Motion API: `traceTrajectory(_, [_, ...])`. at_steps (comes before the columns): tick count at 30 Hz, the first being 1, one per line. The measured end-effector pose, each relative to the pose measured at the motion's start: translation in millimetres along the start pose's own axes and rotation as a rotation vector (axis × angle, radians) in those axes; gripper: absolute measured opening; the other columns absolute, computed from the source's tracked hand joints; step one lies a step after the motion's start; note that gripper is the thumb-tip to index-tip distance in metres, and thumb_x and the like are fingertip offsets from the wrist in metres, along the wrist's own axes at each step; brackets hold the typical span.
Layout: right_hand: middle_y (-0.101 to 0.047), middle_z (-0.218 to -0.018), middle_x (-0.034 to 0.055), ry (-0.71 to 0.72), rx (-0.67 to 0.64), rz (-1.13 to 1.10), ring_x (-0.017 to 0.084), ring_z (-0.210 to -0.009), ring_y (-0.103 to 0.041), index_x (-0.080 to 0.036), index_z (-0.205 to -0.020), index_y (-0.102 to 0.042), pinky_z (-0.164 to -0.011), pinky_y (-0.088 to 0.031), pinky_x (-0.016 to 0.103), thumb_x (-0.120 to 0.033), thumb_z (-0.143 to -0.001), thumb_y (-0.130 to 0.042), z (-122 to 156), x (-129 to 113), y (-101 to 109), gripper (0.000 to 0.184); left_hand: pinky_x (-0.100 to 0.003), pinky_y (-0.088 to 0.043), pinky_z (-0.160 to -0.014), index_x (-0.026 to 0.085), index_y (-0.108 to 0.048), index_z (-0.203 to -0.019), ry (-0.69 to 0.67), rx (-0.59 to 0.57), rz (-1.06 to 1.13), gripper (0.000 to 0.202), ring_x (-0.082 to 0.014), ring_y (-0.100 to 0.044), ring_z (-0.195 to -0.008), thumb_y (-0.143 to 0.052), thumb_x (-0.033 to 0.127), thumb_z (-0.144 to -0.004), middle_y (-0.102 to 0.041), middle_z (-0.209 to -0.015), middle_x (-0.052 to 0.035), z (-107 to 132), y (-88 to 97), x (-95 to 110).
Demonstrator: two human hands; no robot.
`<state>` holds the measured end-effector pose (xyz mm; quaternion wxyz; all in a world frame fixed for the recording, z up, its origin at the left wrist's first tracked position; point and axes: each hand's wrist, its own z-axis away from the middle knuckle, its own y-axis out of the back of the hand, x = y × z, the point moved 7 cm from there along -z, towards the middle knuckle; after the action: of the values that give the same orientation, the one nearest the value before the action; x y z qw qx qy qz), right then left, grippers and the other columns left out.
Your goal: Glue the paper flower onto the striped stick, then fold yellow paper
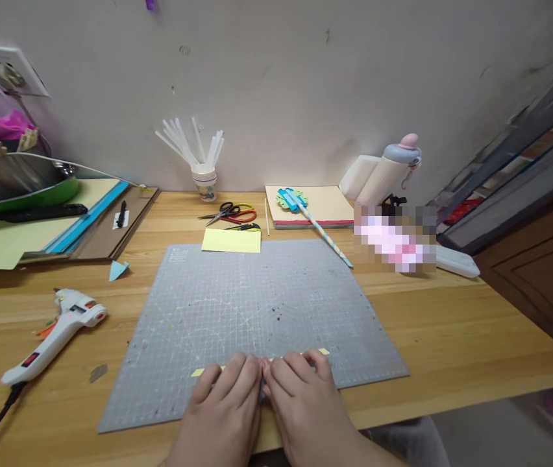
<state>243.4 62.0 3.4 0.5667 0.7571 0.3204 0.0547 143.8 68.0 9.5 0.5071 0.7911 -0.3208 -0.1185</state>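
Note:
Near the front edge of the grey cutting mat (242, 292), my left hand (230, 405) and my right hand (303, 402) lie side by side, touching at the thumbs. Their curled fingers press on a narrow yellow paper strip (324, 351), which runs crosswise under them. Slanted ends of the strip stick out past both hands; its middle is hidden by the fingers. Toward the mat's far edge lies a yellow paper rectangle (231, 240), with a craft knife (247, 227) just behind it.
A hot glue gun (57, 331) with a black cord lies at left, near a blue paper scrap (118, 270). Scissors (230, 213) and a cup of glue sticks (204, 185) stand behind. A paper flower (293, 200) rests on a paper stack (325, 207), its striped stem reaching the mat.

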Motion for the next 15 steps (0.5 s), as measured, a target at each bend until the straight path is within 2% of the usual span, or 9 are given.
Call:
traceTrajectory(5, [-0.061, -0.089, 0.0036, -0.075, -0.04, -0.058, 0.02, -0.086, -0.049, -0.021, -0.103, -0.057, -0.087, -0.023, 0.041, -0.011, -0.079, -0.051, -3.5, 9.5, 2.4, 0.027, -0.032, -0.028, -0.09, 0.022, -0.066, -0.099, 0.0, 0.088, -0.024, 0.024, -0.0167, -0.057, -0.096, -0.048, 0.019, -0.084, -0.069, -0.097, -0.0005, -3.0, 4.4, -2.1])
traceTrajectory(9, [-0.058, -0.105, 0.0058, -0.146, -0.032, -0.102, 0.022, -0.101, -0.048, -0.024, -0.106, -0.056, -0.096, -0.02, 0.045, -0.007, -0.083, -0.047, -5.2, 16.2, 8.5, 0.03, -0.033, -0.029, -0.089, 0.019, -0.065, -0.103, -0.018, 0.079, -0.05, 0.025, -0.0178, -0.056, -0.096, -0.049, 0.019, -0.084, -0.069, -0.096, -0.0016, -1.3, 4.0, 2.7])
traceTrajectory(11, [-0.058, -0.106, 0.0066, -0.15, -0.037, -0.13, 0.022, -0.1, -0.048, -0.022, -0.104, -0.057, -0.092, -0.026, 0.043, -0.008, -0.087, -0.045, -6.7, 17.9, 7.4, 0.025, -0.034, -0.029, -0.09, 0.017, -0.064, -0.102, -0.032, 0.059, -0.063, 0.024, -0.018, -0.055, -0.097, -0.048, 0.016, -0.084, -0.068, -0.096, -0.0024, -2.0, 1.8, 6.9])
traceTrajectory(15, [-0.059, -0.089, 0.0053, -0.191, -0.065, -0.131, 0.021, -0.086, -0.049, -0.019, -0.089, -0.058, -0.075, -0.034, 0.034, -0.011, -0.09, -0.044, -11.7, 25.6, 0.1, 0.016, -0.034, -0.027, -0.091, 0.018, -0.065, -0.094, -0.026, 0.034, -0.043, 0.02, -0.0178, -0.056, -0.096, -0.048, 0.013, -0.082, -0.067, -0.092, -0.0025, -12.7, 3.3, 9.6])
